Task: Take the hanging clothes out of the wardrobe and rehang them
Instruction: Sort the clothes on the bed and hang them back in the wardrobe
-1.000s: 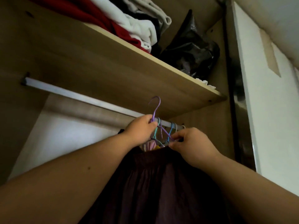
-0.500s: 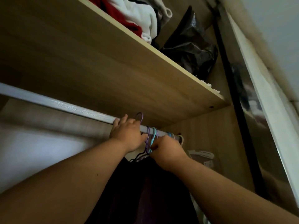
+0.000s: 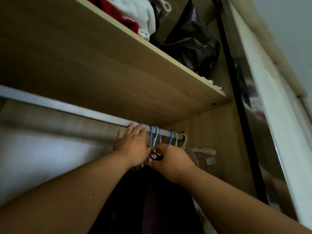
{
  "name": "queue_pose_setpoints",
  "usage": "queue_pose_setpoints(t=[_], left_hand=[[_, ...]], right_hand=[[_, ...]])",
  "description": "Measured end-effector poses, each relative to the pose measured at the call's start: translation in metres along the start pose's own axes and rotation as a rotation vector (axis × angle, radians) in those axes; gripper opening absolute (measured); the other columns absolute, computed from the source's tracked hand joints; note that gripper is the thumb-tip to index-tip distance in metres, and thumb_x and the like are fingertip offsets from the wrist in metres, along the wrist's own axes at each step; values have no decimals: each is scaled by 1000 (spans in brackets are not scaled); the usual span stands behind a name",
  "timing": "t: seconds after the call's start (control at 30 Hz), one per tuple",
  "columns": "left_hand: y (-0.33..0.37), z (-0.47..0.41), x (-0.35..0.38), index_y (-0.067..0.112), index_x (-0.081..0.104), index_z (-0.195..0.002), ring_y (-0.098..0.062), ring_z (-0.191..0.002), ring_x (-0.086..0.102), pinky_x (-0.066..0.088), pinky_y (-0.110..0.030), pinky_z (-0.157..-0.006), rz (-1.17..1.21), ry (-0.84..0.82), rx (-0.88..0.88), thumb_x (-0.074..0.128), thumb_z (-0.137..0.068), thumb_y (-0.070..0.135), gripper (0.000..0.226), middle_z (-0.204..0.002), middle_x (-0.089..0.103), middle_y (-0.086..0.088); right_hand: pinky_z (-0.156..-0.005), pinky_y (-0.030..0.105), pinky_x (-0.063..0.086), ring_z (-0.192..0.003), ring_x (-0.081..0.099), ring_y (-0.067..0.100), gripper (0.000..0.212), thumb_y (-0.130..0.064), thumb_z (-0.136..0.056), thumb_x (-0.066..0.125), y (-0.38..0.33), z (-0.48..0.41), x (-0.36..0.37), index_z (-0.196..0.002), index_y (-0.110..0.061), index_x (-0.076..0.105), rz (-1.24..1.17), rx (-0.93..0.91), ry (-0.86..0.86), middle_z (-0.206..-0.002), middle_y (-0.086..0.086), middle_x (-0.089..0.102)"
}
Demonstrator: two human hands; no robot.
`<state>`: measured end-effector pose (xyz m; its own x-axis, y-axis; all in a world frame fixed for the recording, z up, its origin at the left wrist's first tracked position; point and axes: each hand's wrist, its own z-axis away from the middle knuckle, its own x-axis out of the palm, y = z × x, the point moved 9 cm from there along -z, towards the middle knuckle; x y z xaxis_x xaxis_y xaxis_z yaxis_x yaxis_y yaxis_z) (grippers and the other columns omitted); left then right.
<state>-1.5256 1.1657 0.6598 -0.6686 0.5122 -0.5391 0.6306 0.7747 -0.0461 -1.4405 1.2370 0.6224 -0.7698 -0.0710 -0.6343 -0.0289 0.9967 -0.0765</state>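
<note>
Wardrobe, bottom centre: dark clothes [image 3: 152, 200] hang below both hands. Right hand [image 3: 170, 159] fingers pinch a hanger [image 3: 150, 141] neck; left hand [image 3: 131, 146] fingers lie straight against the rail [image 3: 67, 107], beside the hooks [image 3: 171, 138]. Shelf [image 3: 118, 68] above holds a folded pile [image 3: 135, 19] and a bag [image 3: 192, 43].

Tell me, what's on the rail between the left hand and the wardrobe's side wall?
In the head view, a row of hanger hooks hangs there on the rail: purple, teal, blue, cream.

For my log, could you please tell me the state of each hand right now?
Left hand: open, straight fingers touching the rail.
Right hand: closed, pinching the hangers just below the rail.
</note>
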Motion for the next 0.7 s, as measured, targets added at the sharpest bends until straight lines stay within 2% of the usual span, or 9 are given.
queue_pose_setpoints(t=[0.1, 0.17, 0.3, 0.4, 0.57, 0.63, 0.7], left_hand=[[20, 11, -9, 23, 13, -151, -17, -147, -3, 6, -48, -116, 18, 18, 31, 44, -90, 53, 75, -160, 6, 4], [38, 21, -20, 26, 14, -150, -17, -147, -2, 6, -49, -115, 20, 42, 60, 43, -92, 48, 69, -159, 9, 5], [82, 44, -46, 31, 18, -149, -16, -147, 0, 6, -51, -116, 84, 44, 120, 46, -93, 43, 64, -159, 12, 6], [142, 70, -64, 35, 19, -148, -14, -146, -1, 6, -51, -117, 157, 11, 223, 48, -91, 45, 65, -158, 12, 9], [278, 140, -64, 33, 15, -148, -10, -146, -2, 4, -46, -119, 262, -20, 415, 48, -90, 47, 69, -158, 10, 11], [337, 170, -51, 33, 10, -149, -11, -146, -3, 4, -46, -119, 336, -91, 457, 46, -91, 48, 69, -158, 6, 12], [396, 206, -30, 34, 8, -148, -12, -146, -4, 4, -46, -119, 408, -188, 504, 45, -91, 50, 69, -159, 4, 11]], right_hand=[[-95, 29, 43, -118, 51, 24, 58, -42, -81, 64, 15, 14, -18, -133, -29, 45, 16, 8, 62, -126, 7, 55], [-102, 34, 42, -123, 46, 27, 67, -43, -81, 63, 25, 30, -34, -140, -31, 34, 47, -5, 93, -133, 8, 46], [-107, 36, 38, -129, 40, 28, 67, -47, -84, 58, 48, 71, -80, -142, -31, 31, 151, -12, 171, -140, 8, 38], [-111, 34, 32, -137, 30, 25, 71, -45, -85, 57, 69, 118, -116, -145, -33, 24, 247, -8, 182, -149, 4, 29], [-108, 35, 34, -136, 33, 24, 66, -44, -86, 57, 126, 225, -162, -144, -33, 28, 370, 61, 178, -149, 2, 33], [-107, 37, 36, -133, 38, 25, 66, -43, -83, 61, 162, 276, -180, -142, -31, 33, 419, 136, 185, -146, 3, 38], [-107, 38, 37, -134, 37, 24, 67, -43, -82, 62, 200, 336, -190, -141, -33, 32, 423, 240, 115, -146, 2, 39]])
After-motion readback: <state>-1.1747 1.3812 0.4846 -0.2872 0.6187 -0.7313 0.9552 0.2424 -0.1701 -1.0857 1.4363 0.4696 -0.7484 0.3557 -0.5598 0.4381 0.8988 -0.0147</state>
